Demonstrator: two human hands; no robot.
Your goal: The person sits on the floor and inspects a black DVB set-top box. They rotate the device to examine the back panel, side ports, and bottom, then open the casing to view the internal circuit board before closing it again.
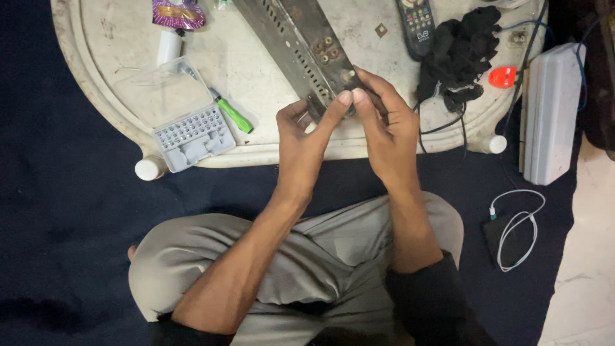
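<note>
Head view, looking down: fingertips of the left hand (301, 138) and right hand (384, 128) are pinched shut on the near end of a long grey metal panel (301, 45) lying on a low white table (269, 154). Its connectors remain attached. Left of it, an open grey bit case (194, 136) holds rows of bits, with a green screwdriver (234, 115) untouched beside it.
</note>
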